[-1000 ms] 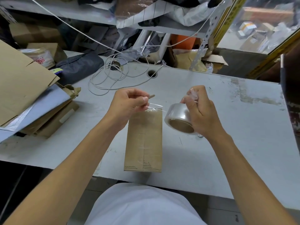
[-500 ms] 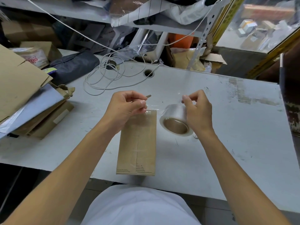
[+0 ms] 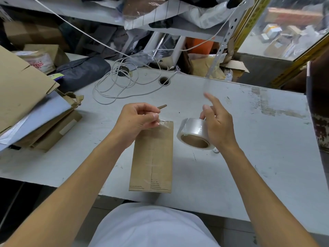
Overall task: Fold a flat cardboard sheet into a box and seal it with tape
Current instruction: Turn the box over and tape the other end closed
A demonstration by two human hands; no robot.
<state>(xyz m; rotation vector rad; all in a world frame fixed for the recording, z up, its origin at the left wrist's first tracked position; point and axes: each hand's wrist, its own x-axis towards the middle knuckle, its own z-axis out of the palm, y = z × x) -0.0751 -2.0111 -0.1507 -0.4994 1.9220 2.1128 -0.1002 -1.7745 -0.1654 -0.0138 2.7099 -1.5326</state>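
Left hand [image 3: 137,120] curled, pinching (thumb to forefinger); right hand [image 3: 218,124] gripping, forefinger raised.

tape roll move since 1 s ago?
Yes, slightly. The tape roll has dropped toward the near table edge and tipped, now level with the folded cardboard's far end.

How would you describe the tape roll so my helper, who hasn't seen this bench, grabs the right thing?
On the white table, look just right of the flat brown cardboard piece lying near the front edge. The tape roll is there, against the right hand. It is the only clear, shiny ring with a brown core.
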